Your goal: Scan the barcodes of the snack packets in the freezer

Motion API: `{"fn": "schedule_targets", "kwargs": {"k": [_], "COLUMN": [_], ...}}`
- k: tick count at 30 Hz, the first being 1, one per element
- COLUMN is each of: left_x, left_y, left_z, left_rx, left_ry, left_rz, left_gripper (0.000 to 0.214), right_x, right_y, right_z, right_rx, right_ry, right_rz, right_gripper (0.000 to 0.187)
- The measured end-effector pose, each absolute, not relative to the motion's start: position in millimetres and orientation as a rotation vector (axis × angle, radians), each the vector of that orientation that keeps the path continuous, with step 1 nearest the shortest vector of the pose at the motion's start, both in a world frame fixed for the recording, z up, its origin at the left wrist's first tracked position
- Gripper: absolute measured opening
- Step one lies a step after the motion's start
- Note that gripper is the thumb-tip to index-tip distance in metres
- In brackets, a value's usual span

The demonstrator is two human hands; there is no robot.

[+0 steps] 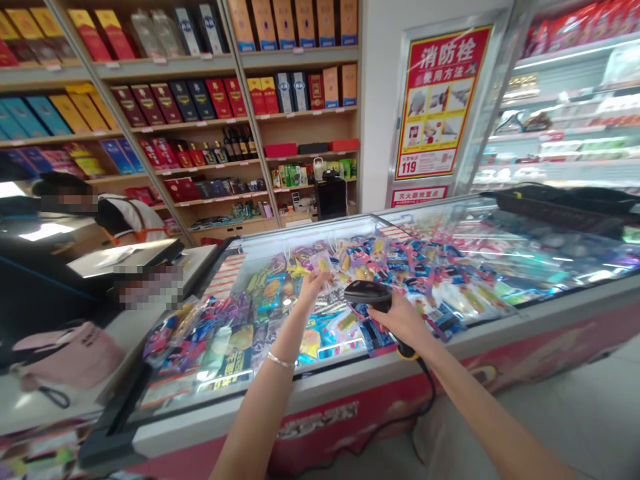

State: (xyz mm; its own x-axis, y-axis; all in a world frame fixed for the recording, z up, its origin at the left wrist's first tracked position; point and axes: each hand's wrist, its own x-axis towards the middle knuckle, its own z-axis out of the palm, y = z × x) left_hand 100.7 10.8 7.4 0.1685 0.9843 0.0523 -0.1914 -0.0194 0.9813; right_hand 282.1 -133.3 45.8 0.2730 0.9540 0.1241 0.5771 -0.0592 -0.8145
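Note:
My right hand is wrapped round the handle of a black barcode scanner. Its head points left, and a dark cable hangs from the grip. Just left of the scanner, my left hand is stretched forward over the chest freezer, its fingers pinching a small clear-and-yellow snack packet. A silvery bracelet circles my left wrist. Below both hands, many colourful wrapped packets lie on or under the freezer's glass; which of the two I cannot tell everywhere.
A counter with a pink bag stands at the left, where another person leans over. Shelves of boxed bottles line the back. A black tray rests on the freezer's right end. The scanner cable hangs down the freezer front.

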Motion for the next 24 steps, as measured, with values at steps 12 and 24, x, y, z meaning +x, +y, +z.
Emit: {"fn": "schedule_targets", "kwargs": {"k": [12, 24], "left_x": [104, 103], "left_y": [2, 7], "left_z": [14, 6], "left_rx": [1.078, 1.167], "left_ry": [0.815, 0.84], "left_rz": [1.204, 1.182], "left_gripper": [0.044, 0.045], "right_x": [269, 271], "right_y": [-140, -135], "right_z": [48, 33], "right_rx": [-1.833, -1.713], "right_ry": [-1.524, -1.351], "right_rz": [0.467, 0.671], "right_gripper": [0.022, 0.016]}}
